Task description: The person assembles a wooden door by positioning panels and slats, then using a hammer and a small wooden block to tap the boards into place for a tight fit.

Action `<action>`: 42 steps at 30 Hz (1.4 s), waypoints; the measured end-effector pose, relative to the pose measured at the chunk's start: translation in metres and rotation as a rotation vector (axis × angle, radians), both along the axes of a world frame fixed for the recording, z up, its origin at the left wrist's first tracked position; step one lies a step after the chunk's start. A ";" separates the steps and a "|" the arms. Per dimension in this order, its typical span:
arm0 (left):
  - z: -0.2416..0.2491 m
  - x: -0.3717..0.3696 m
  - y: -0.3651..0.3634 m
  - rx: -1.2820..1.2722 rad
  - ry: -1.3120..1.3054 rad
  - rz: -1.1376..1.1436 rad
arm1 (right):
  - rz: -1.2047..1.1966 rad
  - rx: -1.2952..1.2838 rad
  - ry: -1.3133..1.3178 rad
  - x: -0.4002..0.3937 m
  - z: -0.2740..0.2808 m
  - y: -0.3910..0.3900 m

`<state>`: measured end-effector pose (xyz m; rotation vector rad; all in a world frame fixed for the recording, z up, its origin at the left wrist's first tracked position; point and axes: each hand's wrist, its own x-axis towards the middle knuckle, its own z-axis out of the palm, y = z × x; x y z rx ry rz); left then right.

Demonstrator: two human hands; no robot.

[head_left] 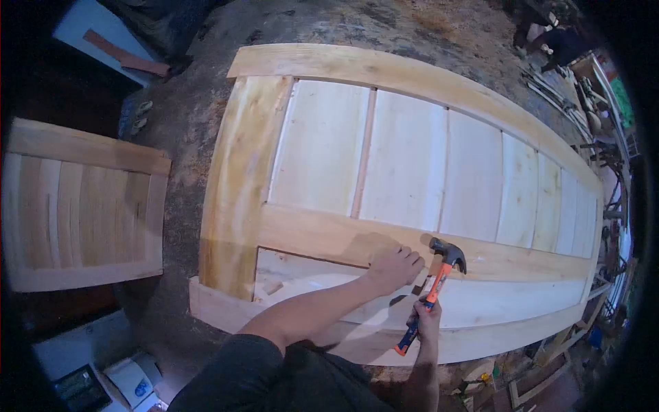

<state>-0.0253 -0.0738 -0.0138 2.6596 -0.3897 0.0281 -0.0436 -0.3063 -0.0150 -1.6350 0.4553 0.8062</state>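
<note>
A large wooden panelled door lies flat in front of me, with pale panels set between rails and stiles. My right hand grips a claw hammer by its orange and dark blue handle, the dark head up over the middle rail. My left hand rests at that rail, fingers curled in; whatever they hold is hidden. Just beyond its fingertips, close to the hammer head, stands a small wood piece. Loose wood offcuts lie on the lower panel at the left.
A smaller slatted wooden panel lies to the left. Beyond the door stretches a stained, dirty floor. Wood strips and clutter line the right side. A reddish board rests on a pale surface at upper left.
</note>
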 end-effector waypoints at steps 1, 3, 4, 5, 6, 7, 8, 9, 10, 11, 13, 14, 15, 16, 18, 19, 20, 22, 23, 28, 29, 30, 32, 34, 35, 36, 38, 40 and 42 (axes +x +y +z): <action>-0.002 0.000 0.003 -0.014 -0.013 -0.011 | 0.004 0.006 0.001 0.000 -0.002 0.000; -0.003 0.002 0.001 -0.025 0.015 -0.005 | -0.016 0.008 -0.001 -0.004 -0.004 -0.007; -0.002 0.005 0.000 -0.018 0.053 0.020 | -0.060 0.082 0.007 -0.003 0.001 -0.007; -0.003 0.014 -0.006 -0.008 0.089 0.049 | -0.073 0.077 0.006 0.002 0.008 -0.012; 0.004 0.030 -0.015 -0.076 0.076 0.042 | -0.081 0.072 0.014 0.005 0.019 -0.018; 0.012 0.050 -0.019 -0.140 0.067 0.040 | -0.085 0.073 0.023 0.008 0.027 -0.026; 0.019 0.069 -0.022 -0.202 0.062 0.042 | -0.068 0.008 -0.040 0.016 0.035 -0.039; 0.020 0.090 -0.031 -0.218 0.035 0.049 | -0.182 0.083 -0.068 0.027 0.042 -0.052; 0.021 0.114 -0.049 -0.236 0.012 0.059 | -0.277 0.052 -0.106 0.041 0.059 -0.060; 0.022 0.135 -0.063 -0.251 -0.012 0.069 | -0.373 0.022 -0.145 0.055 0.071 -0.071; 0.021 0.165 -0.070 -0.262 0.034 0.171 | -0.406 -0.037 -0.235 0.088 0.071 -0.122; 0.020 0.174 -0.072 -0.261 0.059 0.234 | -0.399 -0.065 -0.284 0.102 0.072 -0.146; 0.018 0.179 -0.072 -0.246 0.071 0.207 | -0.386 -0.086 -0.329 0.116 0.072 -0.168; 0.015 0.178 -0.070 -0.226 0.091 0.191 | -0.420 -0.070 -0.347 0.131 0.068 -0.194; 0.010 0.167 -0.062 -0.213 0.109 0.168 | -0.475 -0.030 -0.348 0.146 0.071 -0.199; 0.009 0.166 -0.059 -0.220 0.090 0.150 | -0.504 -0.006 -0.350 0.152 0.079 -0.187; 0.008 0.164 -0.060 -0.236 0.075 0.129 | -0.496 -0.010 -0.346 0.152 0.078 -0.180; 0.010 0.169 -0.063 -0.196 0.129 0.135 | -0.314 -0.072 -0.349 0.140 0.055 -0.166; 0.008 0.169 -0.065 -0.180 0.157 0.135 | -0.225 -0.107 -0.352 0.131 0.042 -0.159; 0.008 0.166 -0.064 -0.188 0.135 0.136 | -0.039 -0.275 -0.235 0.129 0.072 -0.163; 0.008 0.169 -0.063 -0.173 0.139 0.136 | -0.074 -0.206 -0.273 0.143 0.081 -0.176; 0.006 0.170 -0.061 -0.177 0.127 0.132 | -0.160 -0.202 -0.320 0.162 0.078 -0.204; 0.002 0.167 -0.061 -0.192 0.113 0.115 | -0.349 -0.171 -0.398 0.177 0.066 -0.227; 0.002 0.167 -0.062 -0.192 0.113 0.126 | -0.549 -0.105 -0.476 0.185 0.049 -0.223; 0.002 0.168 -0.063 -0.190 0.111 0.130 | -0.243 -0.322 -0.358 0.167 0.055 -0.184; 0.004 0.170 -0.062 -0.195 0.101 0.142 | -0.116 -0.251 -0.209 0.141 0.066 -0.132; 0.008 0.166 -0.061 -0.211 0.093 0.148 | 0.070 -0.197 -0.127 0.118 0.068 -0.091; 0.004 0.165 -0.066 -0.199 0.081 0.141 | 0.083 -0.214 -0.181 0.125 0.064 -0.103; 0.004 0.164 -0.061 -0.208 0.063 0.138 | -0.045 -0.198 -0.163 0.117 0.061 -0.104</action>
